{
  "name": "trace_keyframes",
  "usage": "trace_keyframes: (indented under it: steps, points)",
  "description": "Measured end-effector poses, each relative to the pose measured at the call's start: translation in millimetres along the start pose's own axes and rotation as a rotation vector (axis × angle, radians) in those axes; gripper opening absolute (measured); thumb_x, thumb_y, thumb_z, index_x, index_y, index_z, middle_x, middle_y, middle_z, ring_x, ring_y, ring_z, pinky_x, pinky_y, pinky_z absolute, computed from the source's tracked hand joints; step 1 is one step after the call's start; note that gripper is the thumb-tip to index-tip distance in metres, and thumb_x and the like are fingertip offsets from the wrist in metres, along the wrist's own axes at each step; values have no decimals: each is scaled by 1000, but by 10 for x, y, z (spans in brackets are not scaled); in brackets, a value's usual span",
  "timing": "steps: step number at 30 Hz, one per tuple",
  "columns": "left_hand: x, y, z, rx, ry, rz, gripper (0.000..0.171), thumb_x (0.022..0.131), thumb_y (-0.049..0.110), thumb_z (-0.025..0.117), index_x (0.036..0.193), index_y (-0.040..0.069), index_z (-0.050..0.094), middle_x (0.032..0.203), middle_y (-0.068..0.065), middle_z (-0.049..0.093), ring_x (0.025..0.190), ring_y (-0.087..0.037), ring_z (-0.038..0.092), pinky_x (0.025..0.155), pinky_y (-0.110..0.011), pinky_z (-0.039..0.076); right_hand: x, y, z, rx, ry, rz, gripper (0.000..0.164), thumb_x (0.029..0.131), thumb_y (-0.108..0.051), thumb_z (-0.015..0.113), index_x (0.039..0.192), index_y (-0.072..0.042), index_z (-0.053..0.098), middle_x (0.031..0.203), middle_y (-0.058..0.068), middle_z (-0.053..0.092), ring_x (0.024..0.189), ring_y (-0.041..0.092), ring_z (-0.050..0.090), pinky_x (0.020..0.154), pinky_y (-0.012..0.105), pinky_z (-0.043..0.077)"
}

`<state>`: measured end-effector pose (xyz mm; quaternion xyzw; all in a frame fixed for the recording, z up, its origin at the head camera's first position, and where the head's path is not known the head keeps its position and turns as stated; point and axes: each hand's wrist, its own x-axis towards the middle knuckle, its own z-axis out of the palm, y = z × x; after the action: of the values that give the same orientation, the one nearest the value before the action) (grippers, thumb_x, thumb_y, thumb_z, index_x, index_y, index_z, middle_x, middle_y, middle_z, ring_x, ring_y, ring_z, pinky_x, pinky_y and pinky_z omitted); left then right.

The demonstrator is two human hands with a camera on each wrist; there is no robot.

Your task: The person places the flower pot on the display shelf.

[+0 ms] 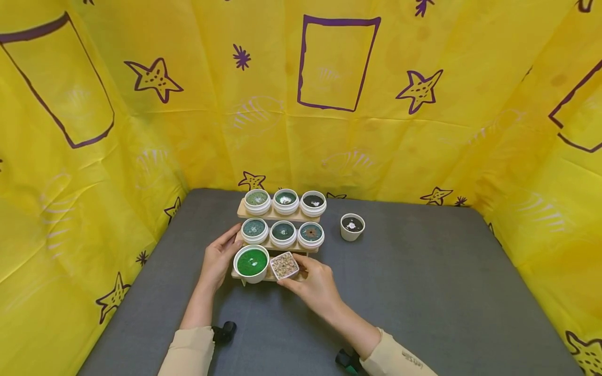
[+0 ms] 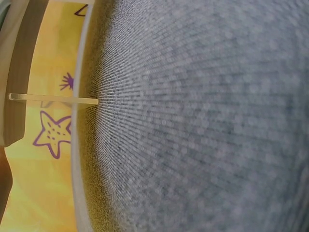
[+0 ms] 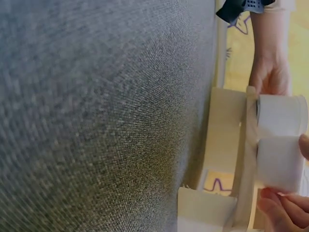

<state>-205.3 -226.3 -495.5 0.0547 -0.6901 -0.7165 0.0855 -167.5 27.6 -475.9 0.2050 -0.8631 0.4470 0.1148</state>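
Observation:
A three-step wooden stand (image 1: 277,245) carries small white pots with green or dark tops. My left hand (image 1: 216,261) grips the stand's left end near its middle step, thumb toward me. On the lowest step, a round pot with a bright green top (image 1: 252,262) stands at the left. Beside it, my right hand (image 1: 316,284) pinches a small square white pot of beige pebbles (image 1: 284,265) between thumb and fingers. In the right wrist view, this square pot (image 3: 279,164) sits against the step, close to the round one (image 3: 280,116).
One more round pot with a dark top (image 1: 352,227) stands on the grey table (image 1: 423,292), right of the stand. Three pots fill the top step, including one with a speckled green top (image 1: 257,200). A yellow patterned cloth (image 1: 263,141) encloses the back and sides.

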Motion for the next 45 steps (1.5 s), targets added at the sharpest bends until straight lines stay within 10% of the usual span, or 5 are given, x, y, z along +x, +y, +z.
trace_keyframes:
  steps: [9, 21, 29, 36, 45]
  points:
    - [2, -7, 0, -28, 4, 28, 53, 93, 5, 66, 142, -7, 47, 126, 18, 62, 138, -7, 48, 105, -5, 42, -34, -14, 9, -21, 57, -49, 45, 73, -17, 87, 114, -3, 73, 92, 10, 76, 76, 15, 74, 64, 23, 61]
    - [1, 11, 11, -35, -13, 4, 55, 94, -1, 61, 145, -10, 41, 153, -23, 41, 139, -7, 46, 106, -5, 41, -34, -39, 49, -130, 98, -38, 41, 72, -26, 88, 107, -9, 73, 89, 5, 77, 76, 10, 74, 66, 21, 60]
    - [-6, 2, 7, -49, -2, 11, 53, 94, 1, 63, 143, -8, 46, 132, 14, 62, 131, 3, 51, 106, -5, 42, -31, -44, 87, -149, 95, 14, 34, 73, -32, 87, 96, -14, 70, 84, 3, 76, 75, 11, 73, 65, 21, 59]
    - [-11, 6, 12, -45, -2, 11, 53, 94, 2, 63, 143, -6, 46, 138, 6, 60, 141, -13, 45, 106, -5, 41, -27, -67, 105, -151, 91, 24, 34, 74, -34, 86, 94, -13, 69, 82, 3, 75, 74, 12, 73, 64, 20, 58]
    - [-12, -3, 7, -37, 2, 19, 53, 94, 5, 65, 142, -7, 47, 136, 9, 60, 134, 0, 50, 105, -5, 42, -36, -64, 100, -177, 97, 8, 37, 73, -36, 87, 95, -14, 69, 82, 3, 75, 73, 11, 72, 62, 20, 57]
